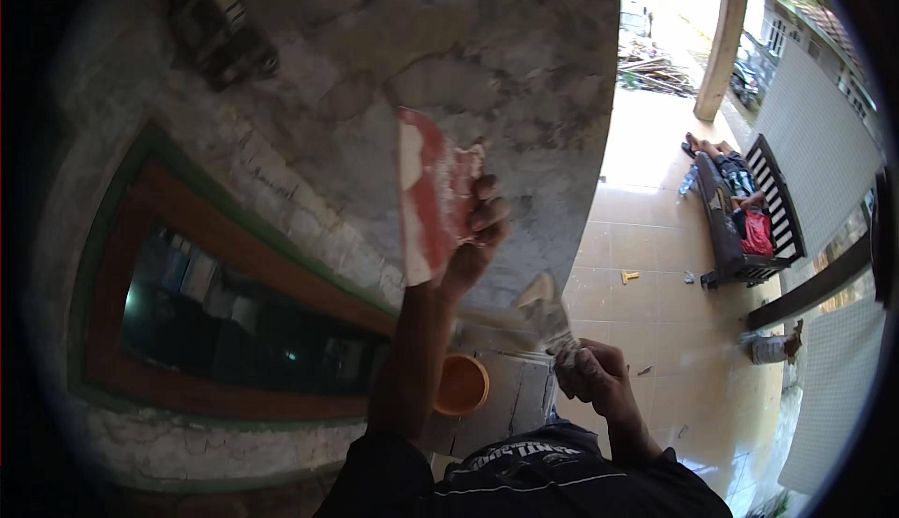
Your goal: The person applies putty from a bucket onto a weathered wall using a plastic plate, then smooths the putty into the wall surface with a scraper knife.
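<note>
left hand (481,228) high gripping spreader (435,195), right hand (594,374) lower gripping scraper (546,314)

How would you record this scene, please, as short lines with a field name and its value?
Left hand: the hand holds a red plate with pale smears
Right hand: the hand grips a putty knife, blade pointing up in the picture
Bucket: orange bucket, just right of the left forearm in the picture
Surroundings: patchy grey wall; brown-framed window at left
Background: person lying on a dark bench
</note>
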Demonstrator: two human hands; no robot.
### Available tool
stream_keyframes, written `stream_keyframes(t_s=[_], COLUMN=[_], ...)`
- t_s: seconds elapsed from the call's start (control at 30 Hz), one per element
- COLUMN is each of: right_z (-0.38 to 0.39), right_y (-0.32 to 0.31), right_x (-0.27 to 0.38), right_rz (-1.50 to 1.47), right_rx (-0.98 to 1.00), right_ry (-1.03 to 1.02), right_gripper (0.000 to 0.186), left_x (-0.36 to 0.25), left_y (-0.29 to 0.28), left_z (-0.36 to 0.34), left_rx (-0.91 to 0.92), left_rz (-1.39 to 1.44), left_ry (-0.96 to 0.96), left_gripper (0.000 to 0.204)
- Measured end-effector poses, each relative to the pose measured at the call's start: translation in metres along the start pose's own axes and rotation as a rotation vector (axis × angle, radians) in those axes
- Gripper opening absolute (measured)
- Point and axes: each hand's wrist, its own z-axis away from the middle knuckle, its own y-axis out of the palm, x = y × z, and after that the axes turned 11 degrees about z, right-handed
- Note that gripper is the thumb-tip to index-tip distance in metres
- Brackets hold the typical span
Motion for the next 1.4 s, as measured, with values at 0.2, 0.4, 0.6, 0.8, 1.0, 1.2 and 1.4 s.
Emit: stream_keyframes(t_s=[0.2,0.4,0.6,0.8,1.0,1.2,1.4], right_z=[-0.010,-0.005,-0.005,-0.016,-0.019,-0.012,-0.011], right_y=[0.043,0.056,0.058,0.055,0.058,0.059,0.062], right_x=[0.036,0.039,0.032,0.035,0.025,0.000,-0.007], right_rz=[0.137,0.116,0.049,-0.040,-0.058,-0.085,-0.127], right_rx=[0.272,0.317,0.309,0.202,0.142,0.136,0.107], right_ry=[0.259,0.295,0.284,0.180,0.173,0.265,0.324], right_gripper=[0.036,0.037,0.040,0.048,0.049,0.047,0.044], left_x=[0.004,0.001,0.000,0.003,0.006,-0.001,0.008], left_y=[-0.012,-0.007,0.006,0.000,-0.026,-0.021,-0.012], left_z=[0.026,0.040,0.066,0.111,0.154,0.191,0.222], left_rx=[0.027,0.115,-0.008,-0.269,-0.384,-0.238,-0.268], left_rz=[-0.018,-0.103,-0.301,-0.660,0.234,0.580,0.428], left_ry=[0.027,0.082,0.079,0.025,0.193,0.511,0.745], left_gripper=[0.049,0.058,0.067,0.088,0.037,0.048,0.049])
